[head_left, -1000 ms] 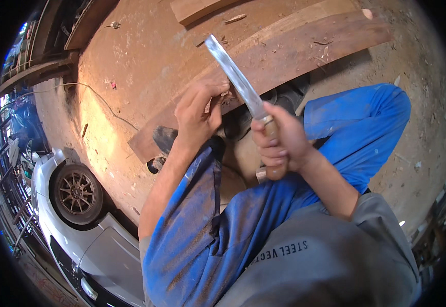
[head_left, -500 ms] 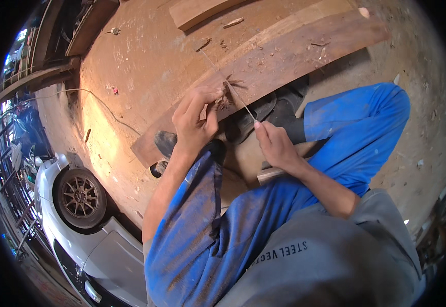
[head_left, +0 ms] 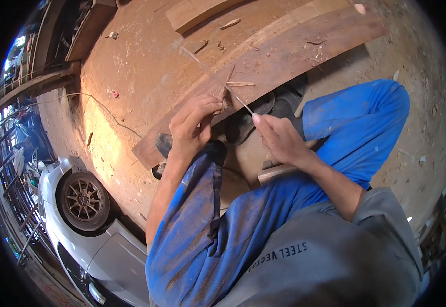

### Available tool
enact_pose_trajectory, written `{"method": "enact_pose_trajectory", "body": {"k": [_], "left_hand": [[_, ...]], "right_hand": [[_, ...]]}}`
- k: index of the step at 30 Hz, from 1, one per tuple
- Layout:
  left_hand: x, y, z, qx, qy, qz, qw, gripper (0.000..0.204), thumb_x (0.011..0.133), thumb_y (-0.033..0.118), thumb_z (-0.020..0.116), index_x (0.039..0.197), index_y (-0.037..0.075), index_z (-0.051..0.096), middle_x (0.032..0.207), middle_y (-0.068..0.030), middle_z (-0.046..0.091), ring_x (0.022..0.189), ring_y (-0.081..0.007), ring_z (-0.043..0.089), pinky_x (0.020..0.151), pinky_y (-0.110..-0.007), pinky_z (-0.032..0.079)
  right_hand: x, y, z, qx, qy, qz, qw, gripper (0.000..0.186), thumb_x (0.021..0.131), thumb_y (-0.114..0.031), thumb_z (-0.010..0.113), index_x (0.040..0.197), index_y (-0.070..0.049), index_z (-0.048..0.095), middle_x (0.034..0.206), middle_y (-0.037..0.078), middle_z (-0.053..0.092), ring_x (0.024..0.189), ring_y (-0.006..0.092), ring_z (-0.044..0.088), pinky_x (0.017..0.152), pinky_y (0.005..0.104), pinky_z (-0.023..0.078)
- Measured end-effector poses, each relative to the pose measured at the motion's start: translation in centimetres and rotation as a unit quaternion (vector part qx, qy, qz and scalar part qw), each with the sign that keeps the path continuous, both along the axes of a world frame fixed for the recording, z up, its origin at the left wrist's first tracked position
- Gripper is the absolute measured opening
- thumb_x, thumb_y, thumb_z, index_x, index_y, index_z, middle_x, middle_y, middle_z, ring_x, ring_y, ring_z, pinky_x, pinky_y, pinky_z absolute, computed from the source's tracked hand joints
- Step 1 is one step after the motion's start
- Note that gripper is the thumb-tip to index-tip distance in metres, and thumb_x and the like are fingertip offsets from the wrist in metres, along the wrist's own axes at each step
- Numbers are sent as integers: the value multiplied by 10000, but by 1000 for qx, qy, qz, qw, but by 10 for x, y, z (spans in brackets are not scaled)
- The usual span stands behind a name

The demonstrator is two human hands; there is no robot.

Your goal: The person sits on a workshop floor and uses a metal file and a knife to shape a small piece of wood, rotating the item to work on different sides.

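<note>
My right hand (head_left: 280, 137) is closed around the grip end of a long, thin, straight tool (head_left: 241, 103); its grip is hidden in the fist. The blurred shaft points up and left across the plank, and I cannot tell if it is a file or a blade. My left hand (head_left: 190, 125) is closed, fingertips pinching a small rough brown wooden piece (head_left: 226, 101) over the plank's near edge. The tool crosses this piece. Thin wood slivers (head_left: 241, 84) lie just beyond it on the brown wooden plank (head_left: 294, 64).
Another timber (head_left: 197, 18) lies beyond the plank on the dusty floor. Dark footwear (head_left: 247, 125) shows below the plank's near edge. A pale wood block (head_left: 276, 174) is by my legs. A silver car (head_left: 105, 256) with a bronze wheel (head_left: 83, 200) stands at left, near a cable (head_left: 105, 115).
My right hand has shifted slightly right and down, and the tool's far end has swung left. The slivers beside the wooden piece lie differently. My left hand has barely moved.
</note>
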State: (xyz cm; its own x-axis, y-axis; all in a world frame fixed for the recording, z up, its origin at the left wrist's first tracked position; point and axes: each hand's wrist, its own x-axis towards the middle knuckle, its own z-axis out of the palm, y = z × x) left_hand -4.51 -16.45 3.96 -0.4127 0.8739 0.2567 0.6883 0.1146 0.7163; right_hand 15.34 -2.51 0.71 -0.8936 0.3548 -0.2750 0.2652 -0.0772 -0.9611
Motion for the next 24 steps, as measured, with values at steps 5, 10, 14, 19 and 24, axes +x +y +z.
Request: {"method": "enact_pose_trajectory", "body": {"k": [5,10,14,19,24], "left_hand": [[-2,-3,-4,-1,-9,-1,1000,326,746,-188,664,997,8,730,1020,-135,745,1014,-304,731,902,-371,577],[-2,0,1,10,11,2,1000,320,745,-188,661,988,7,731,1002,-140,746,989,-304,735,895,-371,579],[0,-4,-2,-3,7,10,1000,318,743,-188,659,984,7,732,993,-139,747,976,-302,736,886,-369,580],[-1,-11,-7,-5,-19,36,999,320,743,-187,662,987,8,732,999,-134,746,977,-298,737,863,-362,582],[-2,-10,0,-3,8,2,1000,332,736,-180,670,997,15,735,1021,-129,747,992,-300,737,856,-361,583]], "right_hand": [[-16,14,47,-65,41,-44,996,411,1109,-319,464,880,17,529,637,216,500,618,459,553,545,442,408],[-13,-6,7,37,25,-41,998,440,1097,-318,493,827,25,544,655,250,535,629,481,579,542,476,416],[-7,-3,-30,74,-87,2,994,438,1084,-320,514,832,35,558,711,281,581,689,495,609,572,516,436],[-17,4,19,-102,-25,-20,994,418,1077,-308,527,827,26,547,711,264,570,705,490,600,551,504,414],[-7,-8,-1,7,6,-1,1000,430,1082,-313,513,805,13,553,702,271,574,706,487,603,561,515,417]]}}
